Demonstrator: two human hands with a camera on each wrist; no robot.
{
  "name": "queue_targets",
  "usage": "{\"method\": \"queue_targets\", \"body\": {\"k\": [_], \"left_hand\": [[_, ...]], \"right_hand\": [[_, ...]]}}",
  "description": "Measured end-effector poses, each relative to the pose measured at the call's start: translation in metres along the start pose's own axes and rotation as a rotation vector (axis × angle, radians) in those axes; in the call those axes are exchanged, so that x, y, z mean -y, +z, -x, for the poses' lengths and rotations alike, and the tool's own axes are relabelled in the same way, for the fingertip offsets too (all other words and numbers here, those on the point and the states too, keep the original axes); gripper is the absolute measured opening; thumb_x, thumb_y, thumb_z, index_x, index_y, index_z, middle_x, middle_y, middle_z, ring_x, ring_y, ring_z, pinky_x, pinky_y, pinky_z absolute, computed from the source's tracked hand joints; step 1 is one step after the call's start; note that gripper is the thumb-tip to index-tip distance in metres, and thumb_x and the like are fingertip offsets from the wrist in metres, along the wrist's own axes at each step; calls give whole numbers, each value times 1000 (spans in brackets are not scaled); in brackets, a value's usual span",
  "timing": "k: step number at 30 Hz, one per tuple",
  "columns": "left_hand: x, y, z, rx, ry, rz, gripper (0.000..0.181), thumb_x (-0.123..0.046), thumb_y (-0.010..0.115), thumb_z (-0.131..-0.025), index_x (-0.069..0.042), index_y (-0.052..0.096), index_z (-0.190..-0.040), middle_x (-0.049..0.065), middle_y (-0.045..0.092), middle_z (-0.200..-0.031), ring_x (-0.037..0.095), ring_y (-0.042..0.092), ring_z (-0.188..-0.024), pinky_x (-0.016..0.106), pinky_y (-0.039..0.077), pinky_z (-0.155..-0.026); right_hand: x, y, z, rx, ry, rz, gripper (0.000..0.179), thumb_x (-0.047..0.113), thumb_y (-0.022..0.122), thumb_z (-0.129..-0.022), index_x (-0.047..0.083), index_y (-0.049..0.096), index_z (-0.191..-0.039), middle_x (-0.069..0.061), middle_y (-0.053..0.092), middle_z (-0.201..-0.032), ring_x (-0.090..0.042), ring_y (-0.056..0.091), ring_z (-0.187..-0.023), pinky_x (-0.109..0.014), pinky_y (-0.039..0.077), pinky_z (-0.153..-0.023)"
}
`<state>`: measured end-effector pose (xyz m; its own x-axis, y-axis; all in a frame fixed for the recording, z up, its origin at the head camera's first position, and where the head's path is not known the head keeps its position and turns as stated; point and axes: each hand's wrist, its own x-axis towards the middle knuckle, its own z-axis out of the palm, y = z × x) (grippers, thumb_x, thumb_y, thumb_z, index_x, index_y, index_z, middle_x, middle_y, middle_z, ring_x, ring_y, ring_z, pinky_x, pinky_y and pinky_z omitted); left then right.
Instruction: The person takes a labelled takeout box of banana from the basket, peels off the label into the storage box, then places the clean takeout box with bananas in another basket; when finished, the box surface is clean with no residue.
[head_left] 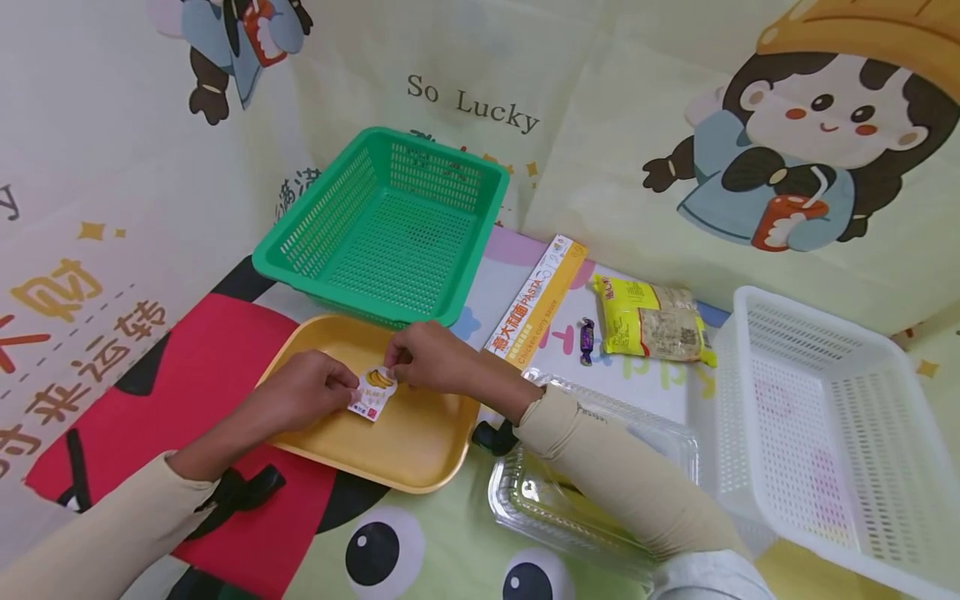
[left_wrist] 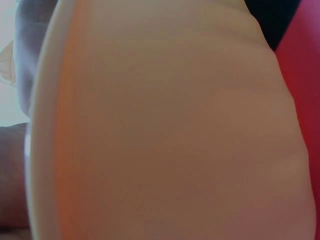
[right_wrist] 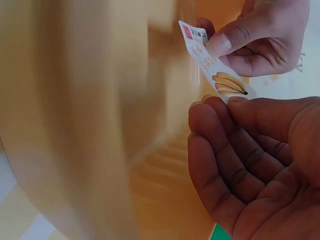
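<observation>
Beige fabric sleeve (head_left: 637, 479), left hand (head_left: 309, 390) and right hand (head_left: 435, 358) pinching flat banana-printed packet (head_left: 373, 395), round-cornered tray (head_left: 390, 450)

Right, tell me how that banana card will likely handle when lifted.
Probably light: the card looks small and thin between the left hand and right hand. Likely bendable rather than rigid, given its thin edge. It may slide if pushed, since the tray looks smooth.

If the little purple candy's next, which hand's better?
Probably the right hand: it's closer to the purple candy; the left hand is farther away. Both pinch the banana card, so the right should let go first.
</observation>
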<state>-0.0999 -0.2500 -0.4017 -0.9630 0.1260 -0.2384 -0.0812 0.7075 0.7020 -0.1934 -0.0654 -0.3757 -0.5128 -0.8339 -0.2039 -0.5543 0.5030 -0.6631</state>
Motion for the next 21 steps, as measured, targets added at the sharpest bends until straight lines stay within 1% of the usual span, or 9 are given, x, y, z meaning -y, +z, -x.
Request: {"method": "queue_targets", "body": {"k": [4,9,14,19,21], "left_hand": [[4,0,-1,21,35,-9,5,-4,71,-84,0,75,-83,0,64,-72,16,51,-61,29,43,-53],[6,0,-2,37,63,-22,7,-4,70,-85,0,74,-81,-1,63,-69,15,49,-57,27,40,-51],[10,1,-4,48,62,-56,6,-3,71,-84,1,76,-82,0,66,-71,14,51,-60,28,43,-54],[11,2,-7,45,53,-122,7,-5,73,-84,-2,76,-78,-2,64,-65,15,50,-57,29,41,-53],[10,0,-6,36,49,-142,7,-5,72,-85,-2,76,-79,0,64,-66,16,50,-58,29,42,-54]], "right_hand": [[1,2,-1,-5,-4,43,4,8,69,-90,8,71,-87,5,63,-70,-6,56,-57,-18,45,-59],[2,3,-2,-20,-3,94,5,9,70,-89,9,71,-85,5,62,-72,-8,55,-64,-19,44,-61],[2,7,-3,-2,-13,103,4,9,70,-90,9,71,-86,5,63,-74,-9,54,-70,-19,44,-63],[3,7,-3,16,5,137,4,9,70,-89,9,71,-85,6,61,-74,-9,53,-69,-19,43,-62],[3,7,-4,28,17,142,4,9,70,-89,10,71,-85,6,61,-74,-9,52,-68,-20,43,-61]]}}
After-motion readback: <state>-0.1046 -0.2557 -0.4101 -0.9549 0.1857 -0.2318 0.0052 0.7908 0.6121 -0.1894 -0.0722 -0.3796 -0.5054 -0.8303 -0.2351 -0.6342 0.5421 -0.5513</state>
